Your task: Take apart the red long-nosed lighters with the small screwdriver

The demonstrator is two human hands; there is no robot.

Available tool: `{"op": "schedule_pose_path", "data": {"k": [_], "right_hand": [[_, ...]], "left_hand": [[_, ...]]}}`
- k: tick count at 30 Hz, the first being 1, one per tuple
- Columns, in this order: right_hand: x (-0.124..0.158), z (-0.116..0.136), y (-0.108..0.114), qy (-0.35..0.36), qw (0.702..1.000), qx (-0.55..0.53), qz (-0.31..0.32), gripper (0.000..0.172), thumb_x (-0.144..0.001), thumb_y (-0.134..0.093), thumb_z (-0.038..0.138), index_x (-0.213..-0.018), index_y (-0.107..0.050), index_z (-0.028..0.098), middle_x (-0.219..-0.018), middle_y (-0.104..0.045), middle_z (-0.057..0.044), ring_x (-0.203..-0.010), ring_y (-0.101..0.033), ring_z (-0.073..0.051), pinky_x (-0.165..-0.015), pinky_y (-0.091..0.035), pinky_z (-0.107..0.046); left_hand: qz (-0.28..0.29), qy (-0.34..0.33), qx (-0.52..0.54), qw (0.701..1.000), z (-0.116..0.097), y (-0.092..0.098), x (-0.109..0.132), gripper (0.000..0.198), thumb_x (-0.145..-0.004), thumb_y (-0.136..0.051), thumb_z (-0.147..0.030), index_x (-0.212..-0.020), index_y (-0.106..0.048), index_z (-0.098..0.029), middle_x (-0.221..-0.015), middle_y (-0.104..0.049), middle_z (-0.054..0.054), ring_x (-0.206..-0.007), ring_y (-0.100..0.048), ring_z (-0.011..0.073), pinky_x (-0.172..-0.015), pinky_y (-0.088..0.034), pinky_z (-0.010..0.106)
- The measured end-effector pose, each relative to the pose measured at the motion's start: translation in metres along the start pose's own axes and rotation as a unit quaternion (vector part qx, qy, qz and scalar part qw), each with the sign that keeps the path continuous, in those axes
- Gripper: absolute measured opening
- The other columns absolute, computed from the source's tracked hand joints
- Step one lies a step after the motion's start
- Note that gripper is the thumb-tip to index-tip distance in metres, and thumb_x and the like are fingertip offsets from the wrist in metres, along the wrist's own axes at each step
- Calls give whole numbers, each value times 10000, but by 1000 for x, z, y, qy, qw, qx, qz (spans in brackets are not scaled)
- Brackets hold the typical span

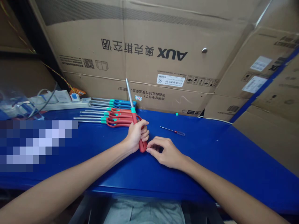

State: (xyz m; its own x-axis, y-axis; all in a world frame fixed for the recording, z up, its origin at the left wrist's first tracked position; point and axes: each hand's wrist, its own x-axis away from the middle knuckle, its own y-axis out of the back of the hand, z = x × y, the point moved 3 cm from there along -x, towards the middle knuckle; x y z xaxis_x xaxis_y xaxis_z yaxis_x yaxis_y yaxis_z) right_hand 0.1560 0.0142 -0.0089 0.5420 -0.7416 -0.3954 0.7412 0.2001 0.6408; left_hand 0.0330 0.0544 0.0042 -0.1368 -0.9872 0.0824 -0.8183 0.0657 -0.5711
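Filling the whole back of the view from 9 to 3 o'clock, large cardboard boxes point(149, 46) stand stacked against each other, the widest printed with upside-down lettering. Below them the blue surface point(210, 149) spreads across the middle and runs off toward 4 o'clock. At 10 o'clock on it lies a white power strip point(58, 101) with cables, and just beside that, toward the centre, a row of long lighters point(109, 113) lies flat, metal tubes pointing to 9 o'clock, blue handles behind and red ones in front. One red lighter point(134, 116) stands nearly upright at the centre, its metal tube tilted to 11 o'clock and its butt end down on the surface. The left hand point(137, 135) is closed around its red handle, gripping it. The right hand point(165, 152) rests on the surface at 4 o'clock of the left, fingers curled, fingertips against the lower end of that handle; whether they pinch it cannot be told. A thin screwdriver point(173, 131) lies at 1 o'clock of the right hand, apart from it. A small teal cap point(177, 114) sits beyond it, near the boxes.
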Motion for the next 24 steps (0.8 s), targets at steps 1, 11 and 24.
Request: {"op": "schedule_pose_path", "data": {"k": [1, 11, 24], "right_hand": [[0, 0, 0, 5, 1000, 5, -2, 66, -822, -627, 115, -810, -675, 159, -746, -619, -16, -641, -551, -113, -627, -452, -234], [0, 0, 0, 16, 1000, 6, 5, 43, -837, -652, 176, -799, -671, 173, -748, -630, -13, -663, -569, -122, -644, -467, -246], [1, 2, 1, 54, 998, 27, -10, 106, -789, -580, 89, -793, -647, 170, -753, -621, -18, -656, -560, -119, -641, -461, -236]], "left_hand": [[0, 0, -1, 1000, 0, 0, 0, 329, -632, -621, -143, -513, -321, -204, -343, -248, -107, -283, -190, 40, -278, -180, 164], [5, -5, -6, 1000, 2, -1, 2, 335, -643, -627, -143, -533, -318, -207, -357, -255, -112, -284, -203, 37, -285, -186, 161], [2, -16, -10, 1000, 2, -2, 2, 299, -628, -621, -140, -546, -341, -208, -352, -256, -114, -284, -201, 39, -281, -184, 162]]}}
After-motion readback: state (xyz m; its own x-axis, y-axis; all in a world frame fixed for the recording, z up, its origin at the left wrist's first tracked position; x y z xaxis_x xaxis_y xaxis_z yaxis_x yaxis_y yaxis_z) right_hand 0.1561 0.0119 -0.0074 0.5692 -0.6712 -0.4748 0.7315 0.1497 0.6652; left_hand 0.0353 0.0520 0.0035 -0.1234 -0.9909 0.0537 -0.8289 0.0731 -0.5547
